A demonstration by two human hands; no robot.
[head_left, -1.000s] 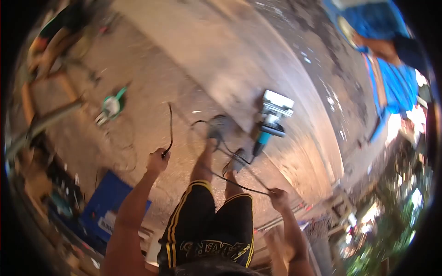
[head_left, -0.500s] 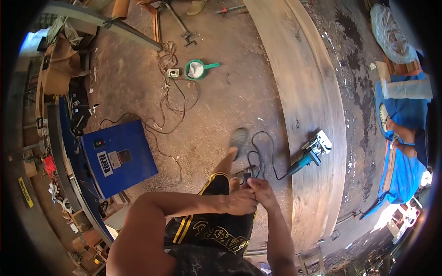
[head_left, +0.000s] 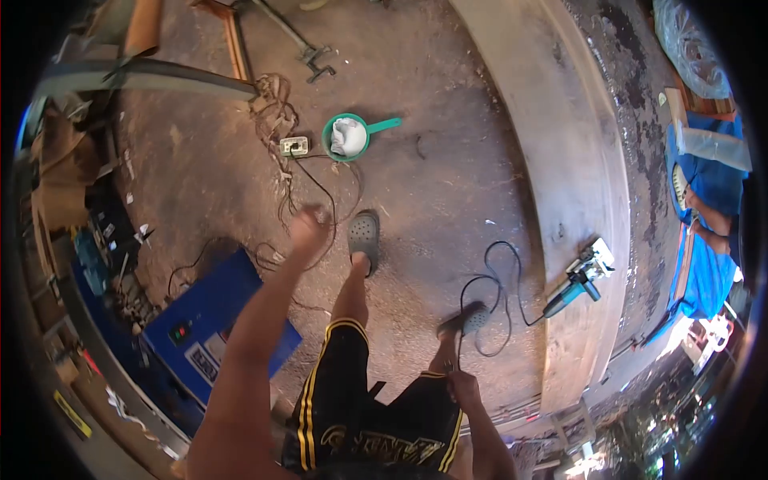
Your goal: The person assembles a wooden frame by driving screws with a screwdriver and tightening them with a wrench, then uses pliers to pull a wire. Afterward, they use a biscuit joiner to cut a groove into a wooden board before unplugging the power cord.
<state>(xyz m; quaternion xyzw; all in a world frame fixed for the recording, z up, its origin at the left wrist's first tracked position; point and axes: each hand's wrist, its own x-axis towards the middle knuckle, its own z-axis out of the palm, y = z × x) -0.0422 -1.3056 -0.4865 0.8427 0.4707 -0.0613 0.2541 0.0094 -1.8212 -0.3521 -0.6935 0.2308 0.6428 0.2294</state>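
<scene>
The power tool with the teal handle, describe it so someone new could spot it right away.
Find the long pale wooden slab running down the right side of the dirt floor. The power tool lies near its lower end, a black cord looping off it onto the ground. It is the only thing resting on the slab.

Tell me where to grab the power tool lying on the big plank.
Probably best by the teal handle of the power tool, the slim end pointing down-left toward the cord. Come from that cord side; the wide metal head sits at the far upper-right end on the plank.
</scene>
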